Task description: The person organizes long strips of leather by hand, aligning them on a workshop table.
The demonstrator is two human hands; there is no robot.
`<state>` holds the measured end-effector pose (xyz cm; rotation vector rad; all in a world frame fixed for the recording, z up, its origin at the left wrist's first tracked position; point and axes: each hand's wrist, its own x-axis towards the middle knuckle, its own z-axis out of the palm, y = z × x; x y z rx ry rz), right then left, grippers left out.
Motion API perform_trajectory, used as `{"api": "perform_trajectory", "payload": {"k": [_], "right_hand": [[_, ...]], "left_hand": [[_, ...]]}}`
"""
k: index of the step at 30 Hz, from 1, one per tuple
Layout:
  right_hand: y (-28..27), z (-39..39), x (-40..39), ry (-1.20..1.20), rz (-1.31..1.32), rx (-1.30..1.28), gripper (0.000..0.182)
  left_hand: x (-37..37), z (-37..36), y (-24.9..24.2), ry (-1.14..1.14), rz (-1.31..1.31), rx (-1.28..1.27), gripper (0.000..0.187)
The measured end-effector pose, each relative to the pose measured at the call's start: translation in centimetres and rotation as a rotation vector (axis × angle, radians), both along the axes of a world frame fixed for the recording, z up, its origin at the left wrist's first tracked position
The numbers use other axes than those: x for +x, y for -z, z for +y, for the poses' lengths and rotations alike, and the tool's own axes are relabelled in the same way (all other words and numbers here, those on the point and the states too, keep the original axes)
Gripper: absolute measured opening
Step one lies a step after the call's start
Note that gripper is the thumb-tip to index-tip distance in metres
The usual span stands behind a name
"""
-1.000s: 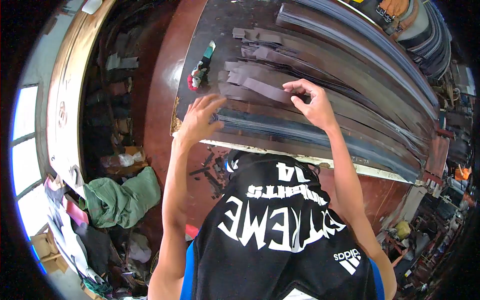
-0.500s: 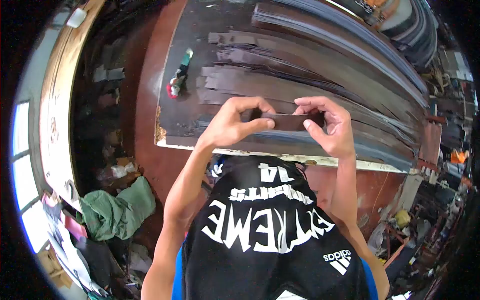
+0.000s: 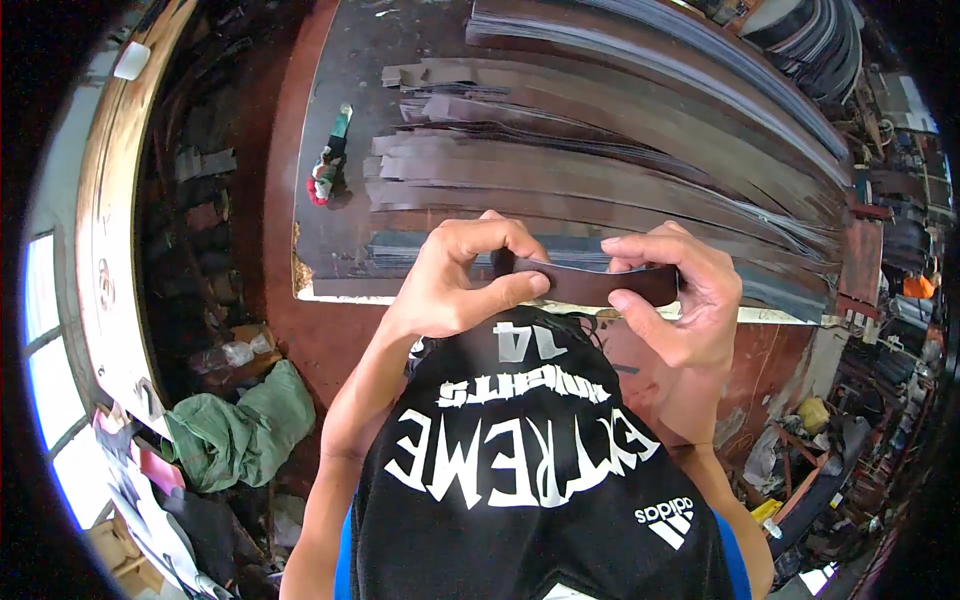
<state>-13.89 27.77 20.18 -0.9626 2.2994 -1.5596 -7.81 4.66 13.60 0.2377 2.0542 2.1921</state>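
A short dark brown strip [image 3: 590, 284], slightly curved, is held between my two hands above the table's near edge. My left hand [image 3: 475, 272] pinches its left end between thumb and fingers. At the other end, my right hand [image 3: 682, 285] has its thumb on the near face and its fingers behind the strip. Beyond my hands, long brown strips [image 3: 560, 165] lie in several overlapping rows on the dark table [image 3: 335, 235].
A small green-and-red object [image 3: 328, 165] lies on the table's left part. Thicker stacked strips [image 3: 640, 55] run along the far side. A green cloth bundle [image 3: 245, 425] sits at lower left, and clutter fills the right side.
Both hands and the strip have come closer to my body, and the right hand has shifted right. More of the strip shows between the hands. The view has shifted slightly.
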Motion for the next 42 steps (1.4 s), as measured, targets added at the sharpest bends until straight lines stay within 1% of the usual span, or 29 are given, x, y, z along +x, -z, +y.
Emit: {"api": "perform_trajectory", "payload": {"k": [2, 7, 9, 10, 12, 16, 19, 20, 22, 24, 25, 26, 28, 31, 35, 38, 40, 41, 42], "right_hand": [[0.0, 0.1, -0.1, 0.006, 0.051, -0.014, 0.035], [0.2, 0.3, -0.3, -0.003, 0.044, -0.005, 0.034], [0.4, 0.2, -0.4, -0.008, 0.044, -0.002, 0.034], [0.5, 0.1, -0.5, -0.016, 0.059, -0.007, 0.034], [0.8, 0.0, -0.5, -0.025, 0.075, -0.012, 0.034], [0.6, -0.1, -0.5, -0.026, 0.033, 0.005, 0.033], [0.8, -0.4, -0.3, 0.000, 0.006, 0.041, 0.031], [0.9, -0.1, -0.4, 0.033, 0.003, 0.050, 0.030], [1.6, -0.1, -0.5, 0.054, 0.019, 0.076, 0.027], [2.3, 0.0, -0.6, 0.049, -0.001, 0.081, 0.024], [2.5, 0.0, -0.7, 0.046, 0.022, 0.089, 0.022], [2.6, 0.1, -0.7, 0.054, 0.022, 0.085, 0.022], [2.9, 0.2, -0.8, 0.049, 0.067, 0.108, 0.021], [3.1, 0.2, -0.8, 0.052, 0.067, 0.108, 0.018], [3.6, -0.2, -0.7, 0.061, 0.083, 0.088, 0.017], [3.6, -0.5, -0.7, 0.057, 0.091, 0.119, 0.016], [4.2, -0.8, -0.6, 0.063, 0.118, 0.106, 0.016], [4.4, -1.0, -0.8, 0.034, 0.134, 0.107, 0.016], [4.2, -1.0, -0.7, 0.024, 0.076, 0.141, 0.016]], "left_hand": [[0.0, 0.2, 0.0, -0.009, 0.023, -0.001, 0.013], [0.2, 0.3, -0.5, -0.035, 0.051, -0.017, 0.014], [0.4, 0.4, -1.2, -0.026, -0.059, 0.024, 0.009], [0.4, 0.4, -1.2, -0.029, -0.058, 0.023, 0.009], [0.6, 0.4, -1.1, -0.015, -0.124, 0.089, 0.013], [0.8, 0.1, -0.8, 0.011, -0.183, 0.138, 0.018], [0.9, 0.1, -0.7, -0.036, -0.198, 0.091, 0.019], [0.8, 0.0, 0.3, -0.047, -0.134, 0.029, 0.021], [1.2, -0.6, 0.5, -0.035, -0.205, 0.057, 0.024], [1.4, -1.1, 0.2, -0.082, -0.251, 0.090, 0.028], [1.5, -1.8, 0.5, -0.091, -0.249, 0.082, 0.030], [1.5, -2.3, 0.9, -0.128, -0.192, 0.069, 0.031], [1.6, -3.5, 0.6, -0.181, -0.258, 0.017, 0.032], [2.0, -4.4, 0.4, -0.241, -0.269, -0.005, 0.031], [2.4, -4.9, 0.5, -0.271, -0.293, -0.012, 0.029], [2.5, -5.1, 0.6, -0.276, -0.289, -0.010, 0.028], [2.7, -5.3, 0.0, -0.304, -0.312, -0.149, 0.027], [2.8, -5.4, 0.1, -0.302, -0.265, -0.201, 0.026], [3.0, -5.4, 0.7, -0.347, -0.290, -0.204, 0.025]]}}
